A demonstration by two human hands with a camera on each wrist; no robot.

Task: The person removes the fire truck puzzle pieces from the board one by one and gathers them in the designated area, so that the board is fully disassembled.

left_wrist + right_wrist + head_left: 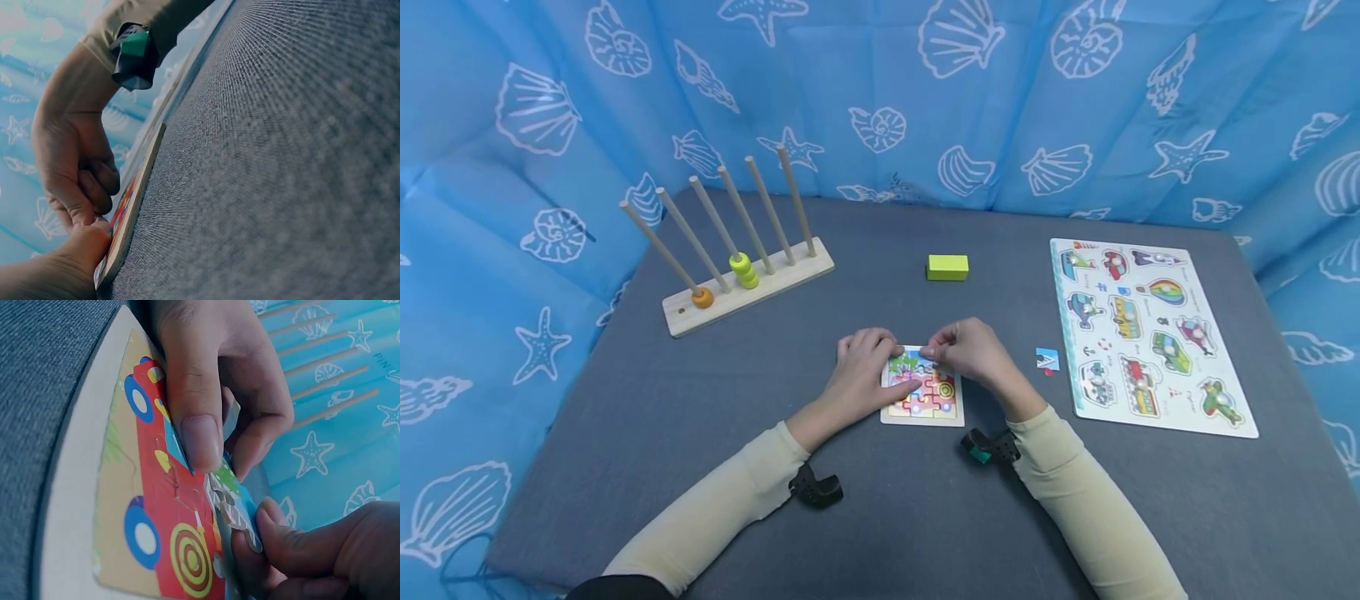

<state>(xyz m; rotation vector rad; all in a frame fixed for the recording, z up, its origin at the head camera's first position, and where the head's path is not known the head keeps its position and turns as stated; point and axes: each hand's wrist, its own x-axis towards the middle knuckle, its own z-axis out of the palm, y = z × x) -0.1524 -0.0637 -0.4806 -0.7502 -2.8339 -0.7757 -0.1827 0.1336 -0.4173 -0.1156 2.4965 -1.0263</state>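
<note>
On the worktop (887, 517), the right hand (973, 350) pinches a piece (239, 517), apparently fitting it (the left hand (861, 371), spread, touches the puzzle (925, 406)); pressing flat seems next.

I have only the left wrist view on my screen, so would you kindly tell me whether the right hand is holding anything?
Observer: Yes; in the right wrist view the right hand pinches a blue-topped jigsaw piece.
Operator: Thank you; and is any other piece lying loose?
Observer: Yes; in the head view a blue-and-white piece lies on the grey table between the right hand and the vehicle puzzle board.
Operator: Lastly, what does the picture on the jigsaw puzzle show?
Observer: The right wrist view shows a blue-wheeled red vehicle on it.
</note>
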